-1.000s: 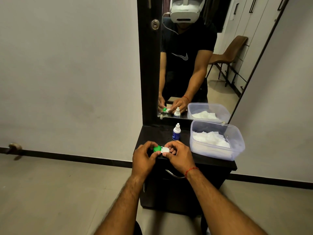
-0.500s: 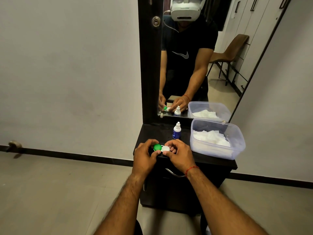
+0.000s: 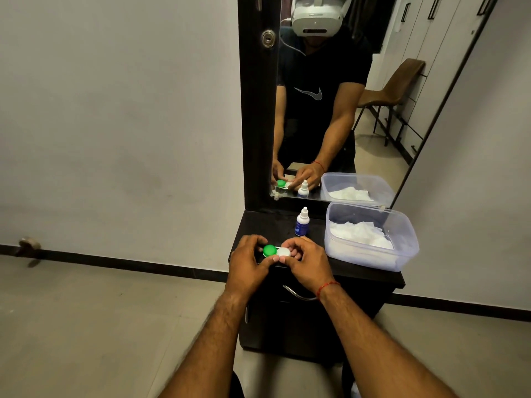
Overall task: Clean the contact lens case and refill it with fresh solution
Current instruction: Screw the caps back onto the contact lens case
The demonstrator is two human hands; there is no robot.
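A contact lens case point(image 3: 276, 251) with one green cap and one white cap is held over the front of a small black cabinet point(image 3: 370, 275). My left hand point(image 3: 248, 261) grips the green-capped end. My right hand point(image 3: 309, 261) grips the white-capped end, fingers curled round it. Both caps are on the case. A small white dropper bottle with a blue label point(image 3: 301, 222) stands upright on the cabinet top, just behind my hands.
A clear plastic tub point(image 3: 402, 225) holding white tissues sits on the right of the cabinet top. A tall mirror point(image 3: 373, 124) rises behind, reflecting a person and a brown chair. A metal drawer handle point(image 3: 298, 295) lies below my right wrist.
Both hands with the case have shifted slightly up and away from me. The grip on the two ends is the same.
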